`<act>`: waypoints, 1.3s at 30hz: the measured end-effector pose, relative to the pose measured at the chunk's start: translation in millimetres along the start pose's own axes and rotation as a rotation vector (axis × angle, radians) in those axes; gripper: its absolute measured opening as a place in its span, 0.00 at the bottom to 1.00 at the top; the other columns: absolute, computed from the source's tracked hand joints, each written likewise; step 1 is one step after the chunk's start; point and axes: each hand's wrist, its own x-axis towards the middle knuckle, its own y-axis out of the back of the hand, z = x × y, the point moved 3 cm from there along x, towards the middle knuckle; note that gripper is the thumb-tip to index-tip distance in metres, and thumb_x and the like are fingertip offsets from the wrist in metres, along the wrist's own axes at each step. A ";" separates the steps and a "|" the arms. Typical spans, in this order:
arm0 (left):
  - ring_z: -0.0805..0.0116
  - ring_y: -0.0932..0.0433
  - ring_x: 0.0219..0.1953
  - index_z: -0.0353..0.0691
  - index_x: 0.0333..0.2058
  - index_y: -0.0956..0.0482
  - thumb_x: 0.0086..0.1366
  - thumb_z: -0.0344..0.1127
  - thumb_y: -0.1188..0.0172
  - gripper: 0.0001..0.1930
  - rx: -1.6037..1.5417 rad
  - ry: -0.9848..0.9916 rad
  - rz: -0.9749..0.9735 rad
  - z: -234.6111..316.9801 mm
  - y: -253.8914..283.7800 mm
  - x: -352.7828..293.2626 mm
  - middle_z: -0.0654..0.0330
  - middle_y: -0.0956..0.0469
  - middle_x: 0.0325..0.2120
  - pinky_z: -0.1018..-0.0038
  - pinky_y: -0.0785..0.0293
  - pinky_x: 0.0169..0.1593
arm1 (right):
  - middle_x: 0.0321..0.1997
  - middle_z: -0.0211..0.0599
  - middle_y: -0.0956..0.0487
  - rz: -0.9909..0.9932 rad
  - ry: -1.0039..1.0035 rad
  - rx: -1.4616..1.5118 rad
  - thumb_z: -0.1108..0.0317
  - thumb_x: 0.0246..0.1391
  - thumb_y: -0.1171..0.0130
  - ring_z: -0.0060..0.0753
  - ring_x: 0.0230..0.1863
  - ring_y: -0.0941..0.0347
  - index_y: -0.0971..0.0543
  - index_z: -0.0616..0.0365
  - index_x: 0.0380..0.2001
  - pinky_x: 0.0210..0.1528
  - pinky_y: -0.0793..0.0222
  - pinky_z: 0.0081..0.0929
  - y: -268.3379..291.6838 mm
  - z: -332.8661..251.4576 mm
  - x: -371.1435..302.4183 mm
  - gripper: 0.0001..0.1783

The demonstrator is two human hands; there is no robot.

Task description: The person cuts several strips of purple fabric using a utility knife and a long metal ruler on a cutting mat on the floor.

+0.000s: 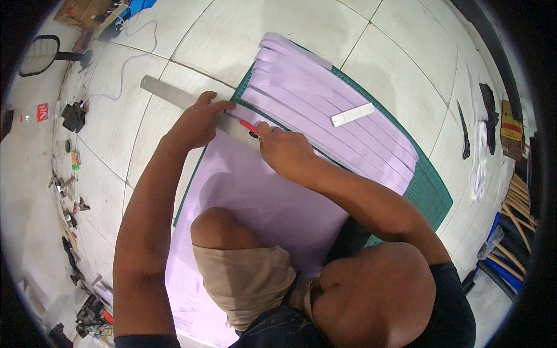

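Note:
A large lilac sheet [249,168] lies on a green cutting mat [432,194], partly beneath my bare knees. Across it a long metal ruler [168,94] runs slantwise, its far left end reaching past the mat over the floor tiles. My left hand [200,123] presses on the ruler with fingers spread. Closed around a red utility knife [248,126], my right hand [285,149] rests at the ruler's edge; the blade is too small to make out. Beyond the ruler, several cut lilac strips [342,136] lie side by side, with a small white bar [353,115] on top.
Scissors [463,130] and a black cloth [489,113] lie on the floor at right, near wooden rods [516,200]. A racket [40,56], a white cord [155,37] and scattered tools [69,217] line the left side.

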 end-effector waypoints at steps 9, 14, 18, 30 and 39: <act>0.42 0.29 0.59 0.53 0.57 0.27 0.60 0.28 0.37 0.26 0.114 0.037 0.018 -3.6 -8.4 5.0 0.43 0.36 0.61 0.59 0.26 0.60 | 0.34 0.55 0.18 -0.220 -0.056 0.075 0.70 0.60 0.53 0.58 0.37 0.19 0.30 0.61 0.49 0.40 0.25 0.52 21.6 -8.1 12.0 0.15; 0.46 0.27 0.59 0.54 0.58 0.26 0.60 0.26 0.38 0.27 0.050 0.055 -0.016 8.1 -1.3 8.3 0.45 0.38 0.64 0.62 0.25 0.59 | 0.37 0.56 0.18 -0.319 -0.129 0.053 0.67 0.61 0.52 0.57 0.40 0.19 0.31 0.60 0.54 0.42 0.27 0.54 35.3 24.3 -42.3 0.19; 0.46 0.30 0.61 0.55 0.57 0.25 0.58 0.25 0.37 0.28 0.133 0.070 0.034 -2.9 -8.1 8.0 0.45 0.37 0.63 0.61 0.28 0.61 | 0.34 0.53 0.18 -0.370 -0.208 0.039 0.66 0.62 0.53 0.57 0.38 0.19 0.30 0.57 0.48 0.39 0.25 0.56 52.6 42.1 -95.8 0.13; 0.49 0.28 0.60 0.53 0.56 0.25 0.55 0.27 0.35 0.28 0.006 0.023 0.034 -3.3 -5.6 4.2 0.47 0.36 0.62 0.63 0.30 0.63 | 0.33 0.53 0.19 -0.562 -0.408 -0.184 0.71 0.61 0.52 0.57 0.32 0.19 0.36 0.59 0.47 0.30 0.25 0.50 51.0 164.6 -319.7 0.12; 0.51 0.28 0.59 0.45 0.57 0.26 0.57 0.33 0.35 0.27 -0.173 0.037 0.110 0.0 -11.4 6.9 0.46 0.32 0.58 0.65 0.29 0.60 | 0.35 0.49 0.21 -0.675 -0.535 -0.338 0.69 0.62 0.51 0.55 0.35 0.18 0.35 0.53 0.49 0.31 0.22 0.47 63.8 187.6 -380.6 0.12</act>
